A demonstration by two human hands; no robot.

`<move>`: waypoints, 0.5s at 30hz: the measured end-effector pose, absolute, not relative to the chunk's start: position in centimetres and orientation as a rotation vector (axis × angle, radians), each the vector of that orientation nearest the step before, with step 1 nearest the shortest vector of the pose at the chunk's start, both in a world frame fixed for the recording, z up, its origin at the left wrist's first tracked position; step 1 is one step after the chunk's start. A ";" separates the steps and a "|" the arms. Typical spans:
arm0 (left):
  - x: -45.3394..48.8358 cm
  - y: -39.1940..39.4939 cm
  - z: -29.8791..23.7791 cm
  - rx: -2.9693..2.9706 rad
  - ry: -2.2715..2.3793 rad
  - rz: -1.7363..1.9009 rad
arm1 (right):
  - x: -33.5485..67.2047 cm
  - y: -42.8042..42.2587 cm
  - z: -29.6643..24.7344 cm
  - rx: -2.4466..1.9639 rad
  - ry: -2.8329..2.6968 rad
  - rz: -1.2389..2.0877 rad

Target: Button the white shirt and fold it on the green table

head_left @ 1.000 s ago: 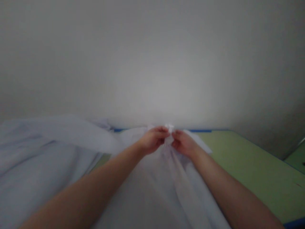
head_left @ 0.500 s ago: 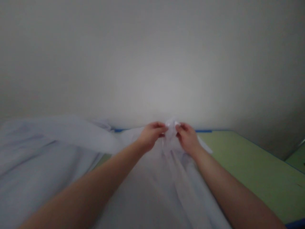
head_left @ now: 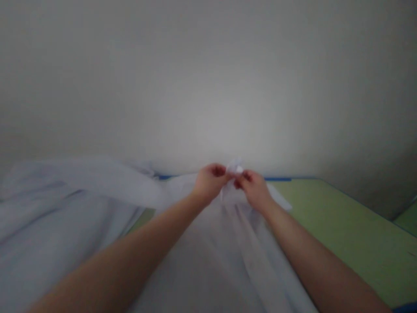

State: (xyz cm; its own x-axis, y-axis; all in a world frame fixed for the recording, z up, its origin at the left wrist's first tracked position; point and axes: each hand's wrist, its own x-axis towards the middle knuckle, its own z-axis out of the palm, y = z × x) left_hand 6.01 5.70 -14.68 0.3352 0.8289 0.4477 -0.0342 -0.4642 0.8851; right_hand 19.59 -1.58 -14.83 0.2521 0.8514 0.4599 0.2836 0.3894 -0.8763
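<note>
A large white sheer cloth [head_left: 208, 261] lies spread over a green table [head_left: 342, 226] and runs from the near edge to the far side. My left hand [head_left: 210, 182] and my right hand [head_left: 254, 189] meet at the cloth's far end, close to the wall. Both are closed in a pinch on a small bunched bit of the cloth [head_left: 234, 167], lifted slightly off the table. The fabric pulls into long folds from that bunch back toward me. Both forearms are bare and stretched forward.
A plain pale wall [head_left: 208, 78] rises right behind the table. More of the white cloth is heaped on the left [head_left: 65, 204]. The table has a blue edge [head_left: 276, 178]. Bare green surface shows on the right.
The pinched bunch of cloth has risen a little and my hands have shifted slightly upward and closer together. The view is otherwise the same.
</note>
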 end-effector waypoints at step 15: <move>6.0 5.5 -14.5 1.952 0.695 1.112 | 19.7 -1.7 -14.8 -1.275 -1.420 0.224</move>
State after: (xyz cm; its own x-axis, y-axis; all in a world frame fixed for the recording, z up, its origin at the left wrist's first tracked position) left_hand 5.98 5.47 -14.49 0.4705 0.7539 0.4586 0.0819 -0.5547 0.8280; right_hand 19.68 -1.66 -14.78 0.2476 0.7684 0.5901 0.5496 0.3901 -0.7387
